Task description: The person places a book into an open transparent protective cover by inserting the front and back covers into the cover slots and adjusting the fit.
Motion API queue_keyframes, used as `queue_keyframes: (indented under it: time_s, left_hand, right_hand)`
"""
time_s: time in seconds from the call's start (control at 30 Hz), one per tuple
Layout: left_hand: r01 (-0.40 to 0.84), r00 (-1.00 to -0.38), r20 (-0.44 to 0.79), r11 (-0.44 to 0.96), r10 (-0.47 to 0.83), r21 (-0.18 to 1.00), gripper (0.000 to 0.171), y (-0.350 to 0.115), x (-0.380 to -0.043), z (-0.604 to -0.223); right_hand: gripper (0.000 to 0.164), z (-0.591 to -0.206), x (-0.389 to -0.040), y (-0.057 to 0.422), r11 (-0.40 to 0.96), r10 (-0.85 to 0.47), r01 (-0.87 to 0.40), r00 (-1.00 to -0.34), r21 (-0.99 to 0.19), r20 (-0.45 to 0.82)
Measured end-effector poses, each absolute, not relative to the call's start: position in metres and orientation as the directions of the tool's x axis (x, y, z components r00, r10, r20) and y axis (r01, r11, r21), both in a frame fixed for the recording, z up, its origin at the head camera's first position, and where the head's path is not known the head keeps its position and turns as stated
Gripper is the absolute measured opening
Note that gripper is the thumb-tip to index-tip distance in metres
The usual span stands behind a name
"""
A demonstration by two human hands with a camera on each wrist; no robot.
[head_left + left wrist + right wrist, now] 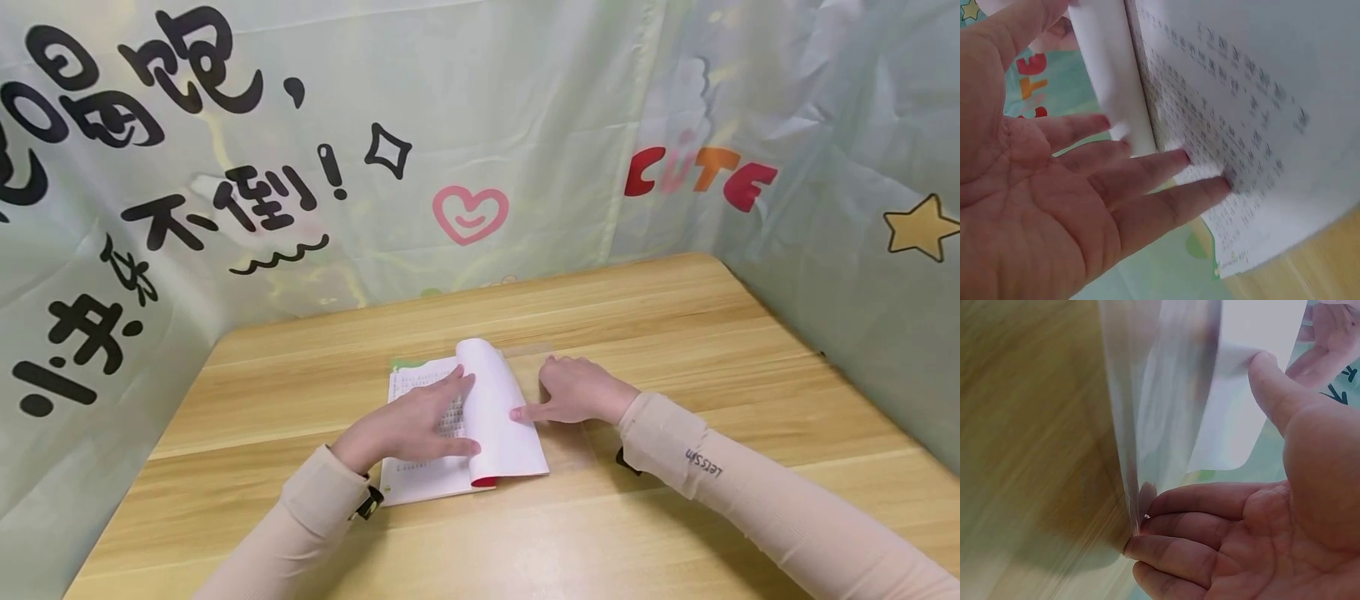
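A book (427, 483) lies on the table with a page of small printed characters showing. Its white flap (498, 417) curves up over the right side, with a bit of red underneath at the lower edge. My left hand (420, 421) rests across the book, fingers spread, fingertips on the printed page (1241, 94) and thumb touching the white flap. Right of the book, my right hand (581, 392) touches the flap with its thumb. In the right wrist view, its other fingertips (1166, 547) meet the edge of a clear plastic sheet (1166, 406) extending from the flap.
The wooden table (285, 392) surrounds the book. Behind it hangs a pale green printed curtain (555, 108) with black characters and a pink heart. Another curtain side (847, 275) runs along the right edge of the table.
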State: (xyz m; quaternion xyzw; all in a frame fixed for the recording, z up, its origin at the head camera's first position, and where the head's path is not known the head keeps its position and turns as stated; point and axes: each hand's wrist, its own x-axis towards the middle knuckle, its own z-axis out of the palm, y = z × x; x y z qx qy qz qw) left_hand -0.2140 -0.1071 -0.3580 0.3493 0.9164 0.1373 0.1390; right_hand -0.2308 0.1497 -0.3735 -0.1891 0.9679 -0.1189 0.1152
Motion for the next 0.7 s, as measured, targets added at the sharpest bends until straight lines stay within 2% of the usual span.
queue_keyframes:
  time_s: [0.3,0.7]
  left_hand:
    - [0.595,-0.72,-0.19,0.735,0.667,0.325,0.092,-0.1057,-0.2143,-0.356]
    - [0.607,-0.675,-0.248,0.714,0.695,0.349,0.085,-0.0984,-0.2177,-0.355]
  right_hand:
    - [0.061,-0.375,-0.231,0.1508,0.897,-0.401,-0.353,-0.903,-0.265,-0.155]
    - [0.051,-0.3778,-0.2304,0.1509,0.895,-0.414,-0.367,-0.896,-0.254,-0.16]
